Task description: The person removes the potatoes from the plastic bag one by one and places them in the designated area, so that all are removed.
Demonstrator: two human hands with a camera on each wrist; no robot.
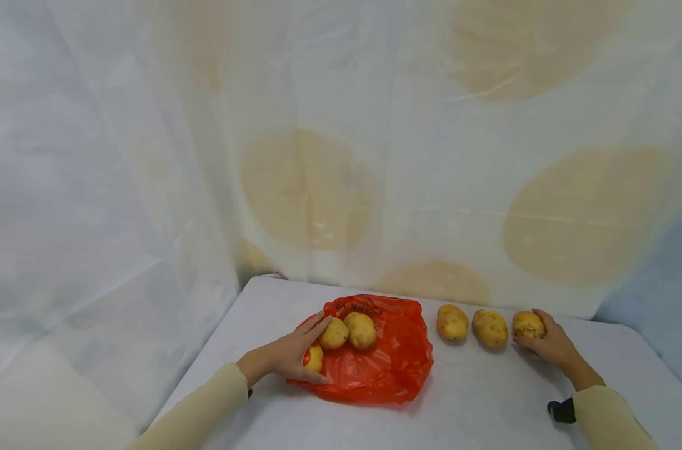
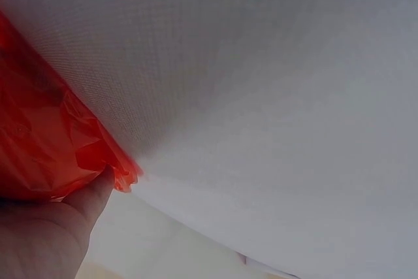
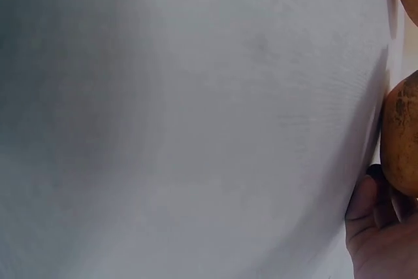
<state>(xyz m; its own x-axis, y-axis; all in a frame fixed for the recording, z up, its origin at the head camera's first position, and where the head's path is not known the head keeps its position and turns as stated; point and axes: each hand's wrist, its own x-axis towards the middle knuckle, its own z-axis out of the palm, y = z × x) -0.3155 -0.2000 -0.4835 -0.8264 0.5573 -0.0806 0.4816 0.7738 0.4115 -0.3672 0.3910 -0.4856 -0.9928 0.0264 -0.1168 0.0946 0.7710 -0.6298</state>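
A red plastic bag lies spread on the white table, with three potatoes, among them a round potato, at its left part. My left hand rests against the bag's left edge, fingers spread and fairly straight beside the potatoes. In the left wrist view, a digit touches the crumpled red film. At the right end of a row, my right hand grips a dirt-marked potato, thumb on its near side and fingers behind. The right wrist view shows this potato above curled fingers.
Two more potatoes, a left one and a middle one, sit between the bag and my right hand. A pale curtain with tan spots hangs behind the table, with white fabric on the left.
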